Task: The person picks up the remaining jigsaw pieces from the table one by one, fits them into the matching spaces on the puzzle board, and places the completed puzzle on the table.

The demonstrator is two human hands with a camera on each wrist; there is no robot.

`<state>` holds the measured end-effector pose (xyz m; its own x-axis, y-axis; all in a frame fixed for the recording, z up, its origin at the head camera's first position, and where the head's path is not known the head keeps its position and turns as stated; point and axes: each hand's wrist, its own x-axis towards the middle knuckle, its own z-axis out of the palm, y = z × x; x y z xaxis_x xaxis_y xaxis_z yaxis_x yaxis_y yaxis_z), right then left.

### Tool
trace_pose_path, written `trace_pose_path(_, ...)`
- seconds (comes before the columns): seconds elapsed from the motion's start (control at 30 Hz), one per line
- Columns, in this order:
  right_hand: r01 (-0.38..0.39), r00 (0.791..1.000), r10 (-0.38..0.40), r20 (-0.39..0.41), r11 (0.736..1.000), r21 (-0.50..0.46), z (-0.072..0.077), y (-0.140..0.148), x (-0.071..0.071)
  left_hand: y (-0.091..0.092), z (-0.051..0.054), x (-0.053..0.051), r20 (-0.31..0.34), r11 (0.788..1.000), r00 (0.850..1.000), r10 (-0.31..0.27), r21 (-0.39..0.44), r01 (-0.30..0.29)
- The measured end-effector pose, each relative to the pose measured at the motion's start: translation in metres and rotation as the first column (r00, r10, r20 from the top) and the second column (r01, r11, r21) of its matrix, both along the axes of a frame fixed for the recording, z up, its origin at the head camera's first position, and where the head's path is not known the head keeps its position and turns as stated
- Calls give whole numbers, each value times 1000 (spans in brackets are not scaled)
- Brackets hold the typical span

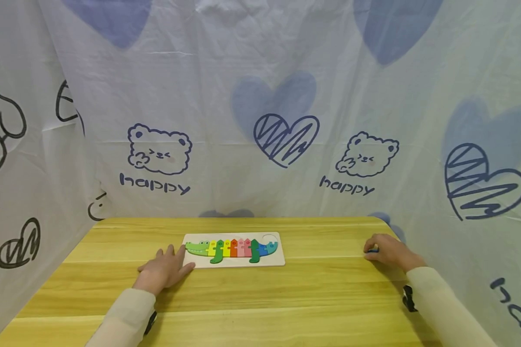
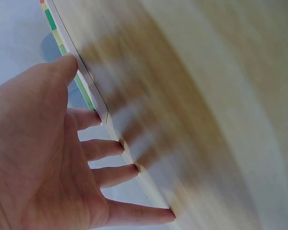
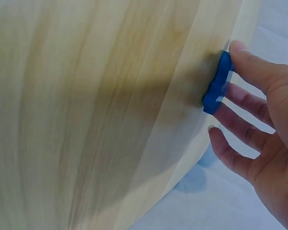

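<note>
A white puzzle board (image 1: pixel 234 263) bears a crocodile puzzle (image 1: pixel 240 248) of green, yellow, orange, pink and blue pieces. At the board's left end rests my left hand (image 1: pixel 162 271), its fingers spread and straight. In the left wrist view the thumb (image 2: pixel 69 64) lies along the board's edge, and the other fingertips reach down to the tabletop. Far to the right of the board, my right hand (image 1: pixel 388 251) pinches a blue puzzle piece (image 3: pixel 218 84) between thumb and fingers, at the tabletop. Its little finger stands apart from the piece.
A wooden table (image 1: pixel 265 299) lies under both hands, with its right edge close to the right hand. Behind it and at the sides hangs a white cloth (image 1: pixel 226 193) printed with hearts and bears.
</note>
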<state>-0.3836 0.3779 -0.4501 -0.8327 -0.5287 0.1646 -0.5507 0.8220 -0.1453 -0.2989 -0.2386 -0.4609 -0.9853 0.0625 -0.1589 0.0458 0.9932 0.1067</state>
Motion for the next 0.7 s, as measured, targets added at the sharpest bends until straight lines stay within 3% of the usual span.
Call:
trace_pose_path(0.23, 46, 998, -45, 37, 998, -32, -1, -9, -3, 0, 1, 1, -6, 1000, 1000, -2, 0, 2)
trace_pose_path(0.43, -41, 999, 43, 23, 996, -82, 1, -8, 3, 0, 0, 1, -1, 1000, 1000, -2, 4, 2)
trace_pose_path(0.7, -113, 969, 122, 214, 992, -55, 11, -8, 17, -1, -1, 0, 4, 1000, 1000, 1, 7, -1)
